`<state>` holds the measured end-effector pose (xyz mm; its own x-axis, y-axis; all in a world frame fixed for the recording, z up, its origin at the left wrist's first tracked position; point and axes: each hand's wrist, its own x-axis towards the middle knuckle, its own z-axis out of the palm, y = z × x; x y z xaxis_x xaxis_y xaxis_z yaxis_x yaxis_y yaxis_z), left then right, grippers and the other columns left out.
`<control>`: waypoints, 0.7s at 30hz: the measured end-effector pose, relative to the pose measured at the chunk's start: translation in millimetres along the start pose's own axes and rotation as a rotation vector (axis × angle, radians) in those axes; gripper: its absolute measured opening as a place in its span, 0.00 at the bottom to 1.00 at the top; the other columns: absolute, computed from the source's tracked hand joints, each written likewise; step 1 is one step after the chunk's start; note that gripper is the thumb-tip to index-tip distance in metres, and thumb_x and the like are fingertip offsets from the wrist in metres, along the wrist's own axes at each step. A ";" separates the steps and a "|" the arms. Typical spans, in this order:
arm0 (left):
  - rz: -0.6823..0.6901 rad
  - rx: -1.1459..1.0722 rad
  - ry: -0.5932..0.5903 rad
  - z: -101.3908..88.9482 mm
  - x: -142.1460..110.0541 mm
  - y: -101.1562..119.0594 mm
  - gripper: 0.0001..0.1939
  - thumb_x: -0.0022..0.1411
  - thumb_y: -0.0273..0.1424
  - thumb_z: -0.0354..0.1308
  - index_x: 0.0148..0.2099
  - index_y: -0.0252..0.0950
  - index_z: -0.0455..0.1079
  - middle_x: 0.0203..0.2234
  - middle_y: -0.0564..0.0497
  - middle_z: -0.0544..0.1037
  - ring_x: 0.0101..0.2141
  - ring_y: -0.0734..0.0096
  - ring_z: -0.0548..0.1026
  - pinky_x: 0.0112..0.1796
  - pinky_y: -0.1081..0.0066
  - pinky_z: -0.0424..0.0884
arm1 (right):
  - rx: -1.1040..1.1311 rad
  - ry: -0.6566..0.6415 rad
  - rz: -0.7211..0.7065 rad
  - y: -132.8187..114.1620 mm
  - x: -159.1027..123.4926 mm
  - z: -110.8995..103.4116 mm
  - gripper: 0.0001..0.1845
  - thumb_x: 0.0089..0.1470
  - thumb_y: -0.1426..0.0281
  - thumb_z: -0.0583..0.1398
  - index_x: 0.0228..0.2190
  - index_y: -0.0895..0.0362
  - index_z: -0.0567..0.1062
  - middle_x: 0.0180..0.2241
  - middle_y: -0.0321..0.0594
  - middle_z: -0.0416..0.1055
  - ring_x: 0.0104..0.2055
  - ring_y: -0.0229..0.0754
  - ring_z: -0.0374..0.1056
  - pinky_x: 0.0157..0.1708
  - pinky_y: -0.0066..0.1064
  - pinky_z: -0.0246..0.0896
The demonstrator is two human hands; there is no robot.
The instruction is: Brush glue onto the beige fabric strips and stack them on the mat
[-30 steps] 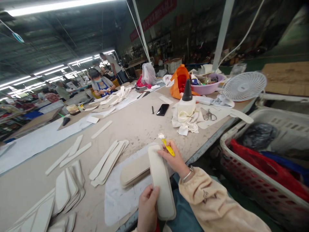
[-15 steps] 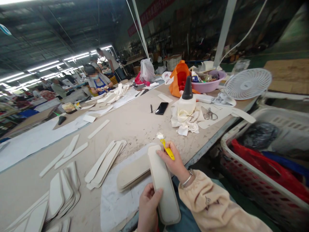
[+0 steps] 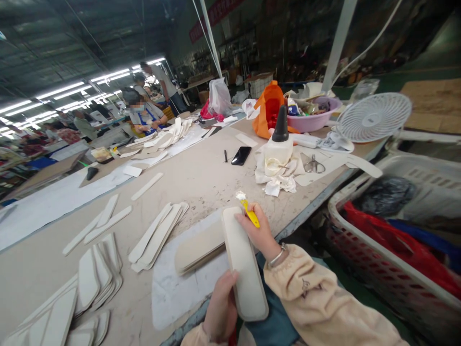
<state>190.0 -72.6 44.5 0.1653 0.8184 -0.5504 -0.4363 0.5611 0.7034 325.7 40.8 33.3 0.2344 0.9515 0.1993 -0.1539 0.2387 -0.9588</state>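
Note:
A long off-white panel with rounded ends (image 3: 247, 269) slants over the table edge in front of me. My left hand (image 3: 221, 302) grips its lower left edge, fingers partly hidden beneath it. At the panel's upper end, my right hand (image 3: 257, 226) has its thumb on the face and also holds a yellow-handled brush (image 3: 253, 217), its bristles whitened and pointing away from me. Just left of the held panel, a stack of similar panels (image 3: 198, 247) lies on a white sheet (image 3: 167, 293). Fanned narrow cream strips (image 3: 160, 238) rest farther left.
Several pale pieces (image 3: 90, 274) lie at the left. A black-nozzled white bottle (image 3: 279, 149) stands on crumpled cloth, near scissors (image 3: 314, 164) and a phone (image 3: 241, 155). A fan (image 3: 374, 117) and a basket (image 3: 389, 269) are at the right. A co-worker (image 3: 146, 117) sits beyond.
My left hand has shifted slightly down along the panel's edge, its thumb now at the edge instead of on the face. My right hand still holds the brush and the panel's upper end.

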 end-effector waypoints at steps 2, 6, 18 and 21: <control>-0.048 -0.030 0.018 -1.6 -3.4 -2.9 0.20 0.52 0.39 0.65 0.42 0.28 0.78 0.39 0.40 0.82 0.42 0.52 0.77 0.46 0.60 0.70 | -0.015 0.017 -0.009 2.1 1.2 -1.0 0.15 0.52 0.64 0.61 0.31 0.51 0.57 0.25 0.29 0.54 0.26 0.37 0.53 0.29 0.30 0.53; -0.116 -0.020 -0.056 -4.1 -10.4 -6.4 0.22 0.51 0.36 0.68 0.46 0.28 0.76 0.38 0.39 0.82 0.40 0.53 0.79 0.45 0.60 0.72 | -0.026 0.038 -0.005 8.3 3.3 -2.3 0.17 0.51 0.63 0.61 0.32 0.51 0.56 0.26 0.29 0.55 0.26 0.37 0.54 0.29 0.29 0.53; -0.133 0.010 -0.170 -10.0 -17.5 -6.8 0.26 0.50 0.33 0.68 0.51 0.30 0.73 0.39 0.39 0.81 0.39 0.54 0.79 0.42 0.62 0.73 | -0.068 0.040 -0.015 6.6 3.6 -3.1 0.16 0.51 0.64 0.62 0.32 0.51 0.57 0.25 0.29 0.55 0.26 0.37 0.54 0.28 0.30 0.53; -0.112 -0.002 -0.188 -9.0 -18.4 -7.1 0.24 0.51 0.33 0.68 0.50 0.30 0.74 0.37 0.39 0.81 0.39 0.53 0.79 0.41 0.62 0.73 | -0.064 0.035 -0.014 5.0 2.8 -2.4 0.16 0.52 0.63 0.62 0.32 0.51 0.57 0.25 0.29 0.55 0.26 0.37 0.54 0.28 0.30 0.53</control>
<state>182.2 -92.8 45.6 0.3752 0.7594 -0.5315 -0.4072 0.6501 0.6415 327.8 44.1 28.5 0.2700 0.9404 0.2066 -0.0893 0.2381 -0.9671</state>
